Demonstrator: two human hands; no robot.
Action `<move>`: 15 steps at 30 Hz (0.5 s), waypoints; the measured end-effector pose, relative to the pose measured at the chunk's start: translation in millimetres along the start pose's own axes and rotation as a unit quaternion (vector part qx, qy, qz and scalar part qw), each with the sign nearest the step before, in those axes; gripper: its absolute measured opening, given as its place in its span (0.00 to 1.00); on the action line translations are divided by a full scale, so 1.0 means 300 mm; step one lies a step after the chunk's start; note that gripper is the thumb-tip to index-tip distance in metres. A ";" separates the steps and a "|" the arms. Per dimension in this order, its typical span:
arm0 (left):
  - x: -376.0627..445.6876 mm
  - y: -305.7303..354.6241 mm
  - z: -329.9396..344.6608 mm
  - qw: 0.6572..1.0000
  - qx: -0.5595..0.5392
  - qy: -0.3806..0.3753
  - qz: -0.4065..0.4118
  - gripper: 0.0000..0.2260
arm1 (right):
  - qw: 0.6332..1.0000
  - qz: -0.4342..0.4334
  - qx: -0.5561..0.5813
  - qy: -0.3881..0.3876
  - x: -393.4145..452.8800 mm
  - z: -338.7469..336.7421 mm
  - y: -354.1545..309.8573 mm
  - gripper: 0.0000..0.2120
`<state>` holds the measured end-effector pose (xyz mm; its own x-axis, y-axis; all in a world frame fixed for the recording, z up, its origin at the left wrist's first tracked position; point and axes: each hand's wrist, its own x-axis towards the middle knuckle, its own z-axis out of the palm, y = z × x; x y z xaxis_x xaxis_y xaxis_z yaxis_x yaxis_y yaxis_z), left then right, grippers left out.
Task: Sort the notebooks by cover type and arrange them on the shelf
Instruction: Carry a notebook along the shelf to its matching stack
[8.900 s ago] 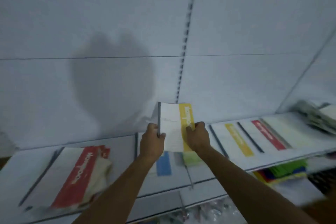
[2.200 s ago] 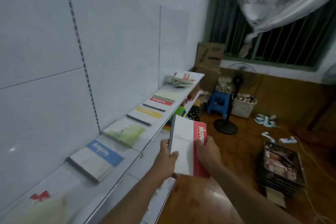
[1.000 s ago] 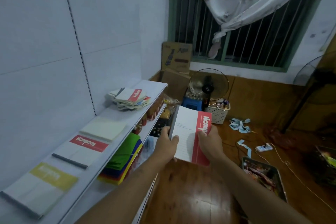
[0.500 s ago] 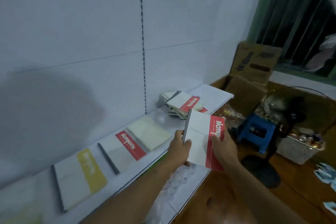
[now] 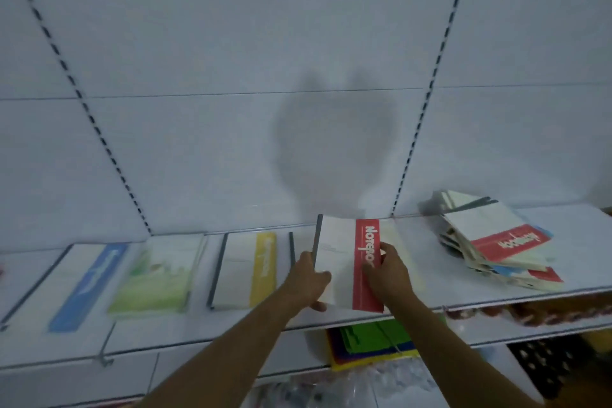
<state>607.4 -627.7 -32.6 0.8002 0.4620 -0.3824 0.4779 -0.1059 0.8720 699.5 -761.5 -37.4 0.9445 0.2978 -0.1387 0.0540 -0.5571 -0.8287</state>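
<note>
Holding a red-band notebook (image 5: pixel 347 262) with both hands, the person has it over the shelf (image 5: pixel 430 285), low and tilted slightly up at its far edge. The left hand (image 5: pixel 306 278) grips the dark spine side, fingers curled under and thumb on top; the right hand (image 5: pixel 387 270) pinches the red band, thumb across the printed word. The near corner looks to be at or just above the shelf surface; whether it touches cannot be told.

Taking this notebook as the landmark: just left of it a dark spine (image 5: pixel 291 250) peeks out, and that seems to belong to the red stack already laid there, mostly hidden under the held one. Further left lie the yellow-band notebook (image 5: pixel 245 270), then the green one (image 5: pixel 155 278), then the blue-band one (image 5: pixel 82 285), each flat in a row. Just right and partly under it is a pale cream cover (image 5: pixel 410 255). Well to the right sits the unsorted pile (image 5: pixel 493 242), loose and skewed, with another red-band cover on top.

The step in hand reads as placing 1 sorted notebook onto its matching red stack. The next move probably calls for lowering it flat, squaring its spine with the one peeking out at the left, and keeping it off the cream cover. Both hands would then have to let go without dragging it askew. After that, the pile on the right has plenty left to sort, so the task looks roughly midway.
</note>
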 end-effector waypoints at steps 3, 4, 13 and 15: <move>0.043 -0.057 -0.068 0.997 0.069 -0.004 -0.020 0.22 | 0.998 0.005 -0.042 -0.040 0.063 0.091 -0.013 0.21; 0.056 -0.075 -0.085 0.995 0.103 -0.003 -0.019 0.23 | 0.997 0.002 -0.062 -0.048 0.078 0.118 -0.018 0.21; 0.197 -0.219 -0.100 0.976 0.212 0.034 0.044 0.22 | 0.985 -0.016 -0.167 -0.031 0.205 0.286 -0.010 0.13; 0.206 -0.236 -0.093 0.970 0.235 0.037 0.052 0.24 | 0.983 -0.016 -0.178 -0.041 0.233 0.312 0.019 0.14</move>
<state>612.8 -567.1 -109.3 0.8327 0.4880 -0.2617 0.5227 -0.5365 0.6626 735.7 -671.3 -102.6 0.9120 0.3728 -0.1710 0.2068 -0.7781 -0.5931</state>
